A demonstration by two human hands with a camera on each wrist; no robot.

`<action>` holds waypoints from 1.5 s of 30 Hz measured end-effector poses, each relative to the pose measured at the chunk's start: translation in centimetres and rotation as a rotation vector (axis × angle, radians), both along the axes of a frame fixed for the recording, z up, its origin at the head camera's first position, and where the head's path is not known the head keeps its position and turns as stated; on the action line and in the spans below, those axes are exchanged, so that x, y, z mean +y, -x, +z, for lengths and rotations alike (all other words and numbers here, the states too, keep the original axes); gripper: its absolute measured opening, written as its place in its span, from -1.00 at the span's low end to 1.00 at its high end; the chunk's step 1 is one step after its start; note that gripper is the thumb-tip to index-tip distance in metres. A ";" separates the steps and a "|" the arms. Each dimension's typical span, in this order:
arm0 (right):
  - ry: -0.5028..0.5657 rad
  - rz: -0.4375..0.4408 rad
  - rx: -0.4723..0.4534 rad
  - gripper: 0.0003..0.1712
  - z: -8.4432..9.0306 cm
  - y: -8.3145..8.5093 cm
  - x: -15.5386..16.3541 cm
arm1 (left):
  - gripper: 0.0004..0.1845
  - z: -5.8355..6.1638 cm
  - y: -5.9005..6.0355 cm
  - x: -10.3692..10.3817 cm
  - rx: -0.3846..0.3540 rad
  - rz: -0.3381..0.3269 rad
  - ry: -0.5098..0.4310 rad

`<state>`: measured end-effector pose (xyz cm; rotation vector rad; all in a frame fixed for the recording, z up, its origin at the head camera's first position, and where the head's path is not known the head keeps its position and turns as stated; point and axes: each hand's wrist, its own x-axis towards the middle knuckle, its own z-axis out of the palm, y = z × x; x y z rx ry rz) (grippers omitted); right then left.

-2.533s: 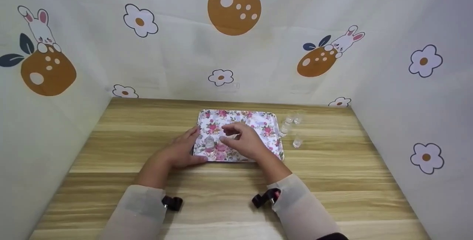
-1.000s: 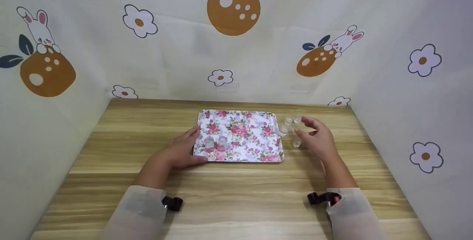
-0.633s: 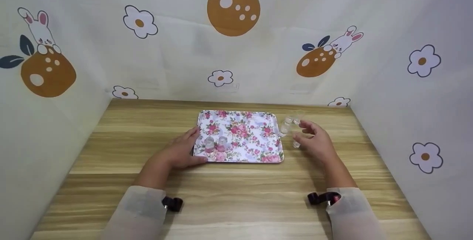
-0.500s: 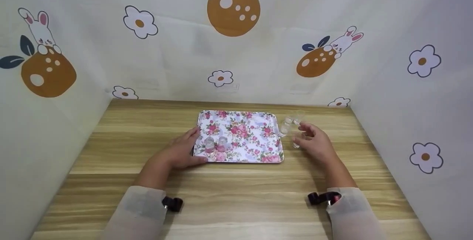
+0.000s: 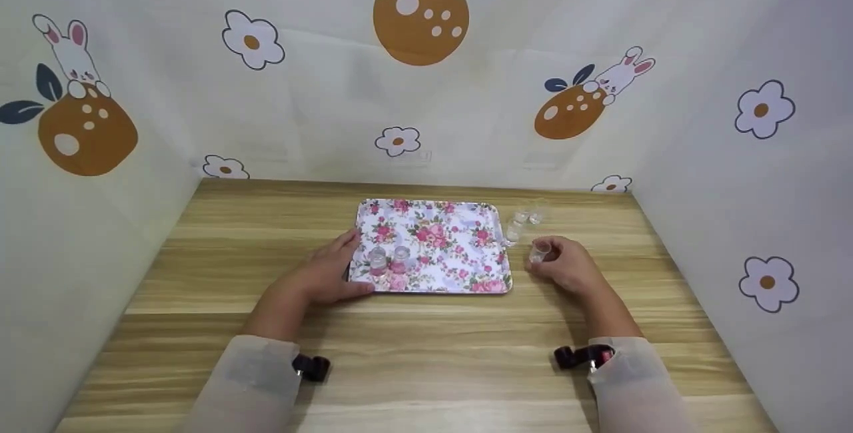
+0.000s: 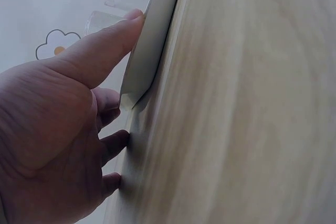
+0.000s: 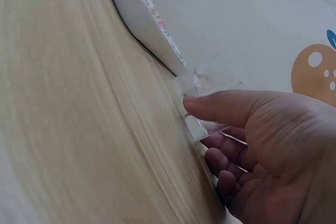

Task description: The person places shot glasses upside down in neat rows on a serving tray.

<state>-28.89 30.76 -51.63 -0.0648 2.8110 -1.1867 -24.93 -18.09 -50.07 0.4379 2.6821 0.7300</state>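
Observation:
My right hand [image 5: 566,265] pinches a small clear shot glass [image 5: 538,254] between thumb and fingers, to the right of the tray. The right wrist view shows the thumb across the glass wall [image 7: 195,128], low over the table. My left hand [image 5: 330,270] holds the front left corner of a flower-patterned tray [image 5: 453,266], thumb at the front rim and fingers along the left side. Two clear shot glasses, one left [image 5: 378,261] and one right [image 5: 401,258], stand side by side on the tray near that corner.
Several more clear glasses [image 5: 514,232] stand close together off the tray's back right side. The wooden table [image 5: 426,353] meets printed fabric walls [image 5: 320,100] at the back and both sides.
The right hand has gone from above the tray to the table at its right and taken hold of a shot glass there. The left hand stays at the tray corner.

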 end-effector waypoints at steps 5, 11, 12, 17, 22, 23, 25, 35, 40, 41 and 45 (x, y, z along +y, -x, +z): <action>-0.020 -0.005 0.024 -0.45 -0.4 0.0 0.3 | 0.25 0.0 0.0 0.2 -0.008 -0.003 -0.001; -0.041 -0.015 0.047 -0.47 -0.5 -0.1 0.4 | 0.24 -0.1 0.1 0.4 -0.013 0.003 -0.010; -0.044 -0.017 0.047 -0.47 -0.4 -0.1 0.4 | 0.24 -0.1 0.1 0.3 -0.013 0.003 -0.009; -0.044 -0.038 0.046 -0.48 0.0 -0.2 0.3 | 0.25 -0.1 0.1 0.4 -0.006 -0.002 -0.017; 0.048 -0.054 0.048 -0.56 0.5 -0.4 0.0 | 0.24 -0.1 0.2 0.4 -0.022 0.005 -0.009; 0.063 -0.054 0.052 -0.58 0.7 -0.4 -0.1 | 0.24 -0.1 0.2 0.4 -0.026 0.006 -0.009; 0.093 -0.062 0.057 -0.63 1.0 -0.4 -0.4 | 0.25 0.0 0.2 0.5 -0.032 0.007 -0.011; 0.248 -0.089 0.049 -0.63 2.6 -0.9 -3.9 | 0.25 0.0 0.0 0.2 -0.032 0.015 -0.009; 0.327 -0.036 0.062 -0.69 2.9 -1.0 -6.2 | 0.25 0.1 0.0 0.1 -0.036 0.020 -0.017; 0.334 -0.025 0.063 -0.69 3.0 -1.0 -6.6 | 0.25 0.1 0.0 0.0 -0.037 0.022 -0.017; 0.349 0.015 0.076 -0.69 3.3 -1.0 -8.4 | 0.26 0.0 0.0 0.0 -0.033 0.020 -0.009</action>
